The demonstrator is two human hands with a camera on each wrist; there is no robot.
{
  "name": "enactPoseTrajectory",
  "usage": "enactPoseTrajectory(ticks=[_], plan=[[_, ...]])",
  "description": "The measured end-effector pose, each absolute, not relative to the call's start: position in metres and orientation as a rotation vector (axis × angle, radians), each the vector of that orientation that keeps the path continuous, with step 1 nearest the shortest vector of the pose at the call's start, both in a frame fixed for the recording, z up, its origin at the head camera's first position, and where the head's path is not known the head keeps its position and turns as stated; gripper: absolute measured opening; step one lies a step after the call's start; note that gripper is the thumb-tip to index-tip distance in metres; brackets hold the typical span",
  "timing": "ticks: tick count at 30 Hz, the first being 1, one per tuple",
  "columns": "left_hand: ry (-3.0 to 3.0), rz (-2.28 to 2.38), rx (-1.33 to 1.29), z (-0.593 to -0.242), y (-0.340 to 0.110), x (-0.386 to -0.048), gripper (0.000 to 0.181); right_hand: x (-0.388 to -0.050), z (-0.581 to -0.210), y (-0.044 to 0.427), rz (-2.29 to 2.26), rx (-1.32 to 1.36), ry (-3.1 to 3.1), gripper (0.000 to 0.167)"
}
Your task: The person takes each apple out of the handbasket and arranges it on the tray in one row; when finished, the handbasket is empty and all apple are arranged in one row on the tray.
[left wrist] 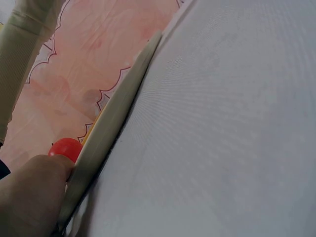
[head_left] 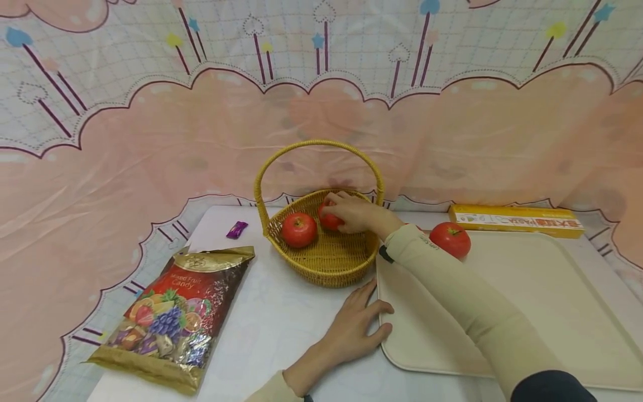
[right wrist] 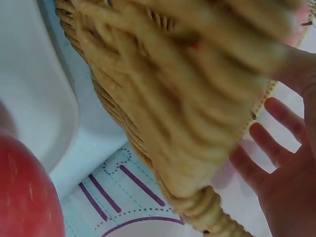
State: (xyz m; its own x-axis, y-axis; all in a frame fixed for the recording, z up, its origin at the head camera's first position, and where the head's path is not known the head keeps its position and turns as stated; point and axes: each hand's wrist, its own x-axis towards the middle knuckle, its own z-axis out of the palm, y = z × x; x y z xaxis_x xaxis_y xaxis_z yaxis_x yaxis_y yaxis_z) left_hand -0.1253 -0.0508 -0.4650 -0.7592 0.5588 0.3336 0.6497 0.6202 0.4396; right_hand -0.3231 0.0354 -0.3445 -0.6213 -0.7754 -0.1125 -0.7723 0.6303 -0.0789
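Observation:
My right hand [head_left: 354, 212] reaches into the yellow wicker basket [head_left: 321, 276], its fingers over a red apple [head_left: 329, 220]. In the right wrist view, the fingers [right wrist: 279, 133] look spread and fairly straight, while the basket wall [right wrist: 163, 89] hides most of that apple. A second red apple [head_left: 300, 230] lies at the basket's left side. My left hand [head_left: 351, 329] rests at the left edge of the beige tray [head_left: 502, 312], with thumb and a finger over its rim. A red apple [head_left: 450, 240] sits at the tray's far side; another bit of red shows behind the right arm.
A bag of mixed fruit candy [head_left: 176, 312] lies on the left of the white table [head_left: 281, 324]. A small purple wrapped candy [head_left: 236, 229] is near the back edge. Behind the tray stands a long yellow box [head_left: 517, 219]. The basket's tall handle [head_left: 318, 143] arches upward.

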Motion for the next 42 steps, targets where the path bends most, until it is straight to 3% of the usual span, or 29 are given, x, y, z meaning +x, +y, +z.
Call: enactPoseTrajectory(ticks=[14,23,30,42], plan=[[-2.684,-0.816,-0.994,-0.464,-0.049,-0.125,0.019,-0.323,-0.350,0.036,-0.077,-1.135,2.607,0.059],[-2.693,-0.817,-1.004,-0.464,-0.048,-0.126,0.020,-0.320,-0.345,0.036,-0.058,-1.030,2.595,0.059],[-2.688,-0.825,-0.995,-0.465,-0.051,-0.128,0.019,-0.314,-0.348,0.034,-0.198,-0.947,2.488,0.073],[-2.688,-0.826,-0.986,-0.467,-0.050,-0.126,0.019,-0.318,-0.361,0.034,-0.298,-1.046,2.420,0.062]])
